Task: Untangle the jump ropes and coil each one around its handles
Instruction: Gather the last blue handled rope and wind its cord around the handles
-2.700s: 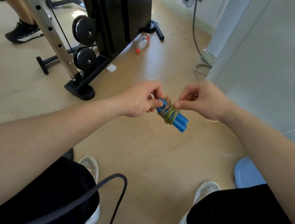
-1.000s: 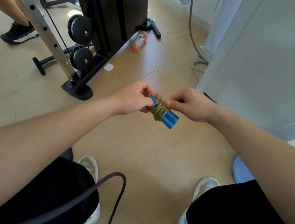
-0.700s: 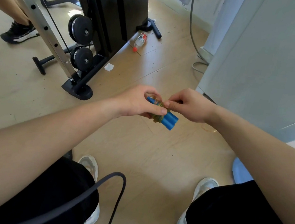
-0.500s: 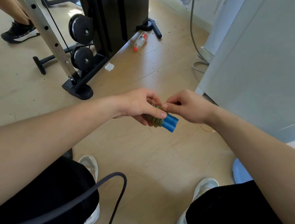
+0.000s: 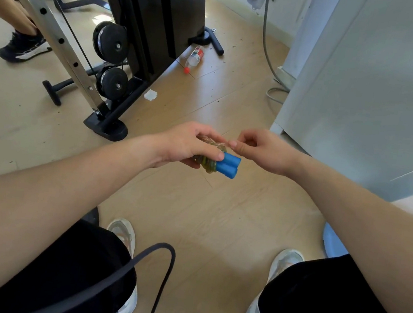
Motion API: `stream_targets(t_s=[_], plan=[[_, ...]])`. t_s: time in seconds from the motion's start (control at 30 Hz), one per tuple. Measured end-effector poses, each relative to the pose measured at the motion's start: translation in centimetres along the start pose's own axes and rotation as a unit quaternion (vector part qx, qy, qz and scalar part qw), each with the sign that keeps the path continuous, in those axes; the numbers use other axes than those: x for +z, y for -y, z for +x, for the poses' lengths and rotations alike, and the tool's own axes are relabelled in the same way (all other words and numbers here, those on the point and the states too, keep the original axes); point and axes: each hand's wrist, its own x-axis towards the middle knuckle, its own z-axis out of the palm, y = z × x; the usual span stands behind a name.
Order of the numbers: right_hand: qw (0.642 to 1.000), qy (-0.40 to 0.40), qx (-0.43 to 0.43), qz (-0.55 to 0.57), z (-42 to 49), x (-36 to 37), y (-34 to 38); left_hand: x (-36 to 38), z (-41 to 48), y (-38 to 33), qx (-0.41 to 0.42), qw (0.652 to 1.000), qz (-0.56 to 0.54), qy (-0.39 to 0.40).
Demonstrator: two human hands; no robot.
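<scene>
Centre of frame: left hand (image 5: 188,146) curls fingers and thumb round pair of blue foam cylinder handles (image 5: 229,165) and yellow-green translucent plastic rope (image 5: 208,165) coiled on them, above pale wooden floor (image 5: 194,206). Right hand (image 5: 262,151) just beside, fingers curled, thumb and forefinger pinching what looks like rope's loose tail. Step judged: securing last turn. Press coils with left thumb; pull tail taut, tuck under neighbouring turn, release once snug. Risk: springy plastic unwinding.

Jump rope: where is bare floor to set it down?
Bare floor lies under the jump rope, back to between the left shoe and right shoe. Crowded: weight machine base ahead left, bottle and grey cable beyond, black strap by the left shoe.
</scene>
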Motion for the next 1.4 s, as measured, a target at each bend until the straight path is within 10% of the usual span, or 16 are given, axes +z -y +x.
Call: stream_targets(t_s=[0.43, 0.73, 1.17, 1.4], plan=[[0.995, 0.041, 0.056, 0.077, -0.9, 0.5, 0.8, 0.3, 0.1, 0.5, 0.027, 0.988, -0.100, -0.114], [0.983, 0.065, 0.100, 0.140, -1.2, 0.1, 1.3, 0.5, 0.2, 0.2, 0.073, 0.977, 0.042, -0.195], [0.993, -0.022, 0.047, -0.101, -0.7, 2.0, 1.3, 2.1, 1.1, 1.6, 0.090, 0.935, 0.311, -0.143], [0.986, -0.066, 0.033, -0.149, -0.4, 2.3, 1.0, 2.4, 2.2, 2.4, 0.040, 0.954, 0.268, -0.131]])
